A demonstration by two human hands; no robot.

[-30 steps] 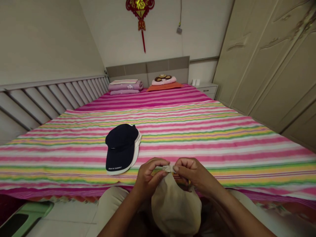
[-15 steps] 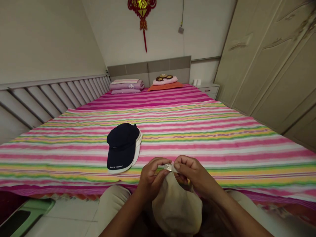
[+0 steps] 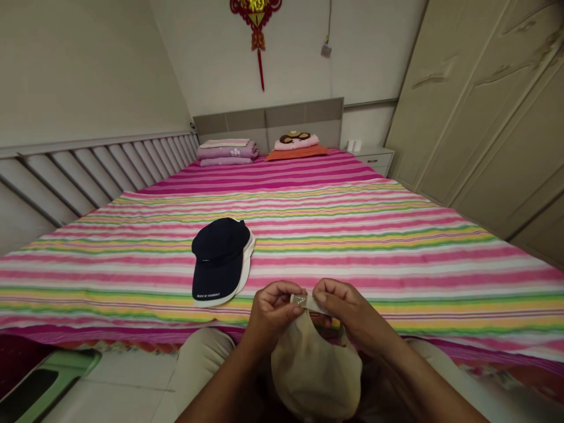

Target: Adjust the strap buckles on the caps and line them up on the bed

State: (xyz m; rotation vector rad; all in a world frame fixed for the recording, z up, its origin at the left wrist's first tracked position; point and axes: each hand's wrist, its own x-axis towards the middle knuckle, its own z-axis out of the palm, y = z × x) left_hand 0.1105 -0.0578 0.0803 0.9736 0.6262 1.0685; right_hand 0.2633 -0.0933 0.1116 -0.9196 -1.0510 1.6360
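The left hand (image 3: 274, 312) is nearly closed, and its thumb and fingers pinch the strap (image 3: 316, 303) of a beige cap (image 3: 317, 370) right by its shiny metal buckle (image 3: 300, 301). The right hand (image 3: 346, 306) is curled up small too, and it pinches the same strap on the other side of the buckle. The beige cap hangs down under both hands, between the person's knees (image 3: 205, 352). The fingers cover the strap's two ends, and the right hand hides a bit of the hole in the cap.

On the far left there is a green plastic thing (image 3: 66, 379) on the floor, and a gray rail (image 3: 101, 167) runs along the bed. A dark blue cap (image 3: 220, 252) lies on the stripy sheet (image 3: 374, 252), past the left hand and well apart from it. A white cap (image 3: 247, 264) peeks out from under it. At the back are folded purple blankets (image 3: 227, 154), then a pink folded thing (image 3: 291, 144) on top of an orange one (image 3: 299, 154). Next come white drawers (image 3: 376, 160) and a big closet (image 3: 476, 117).
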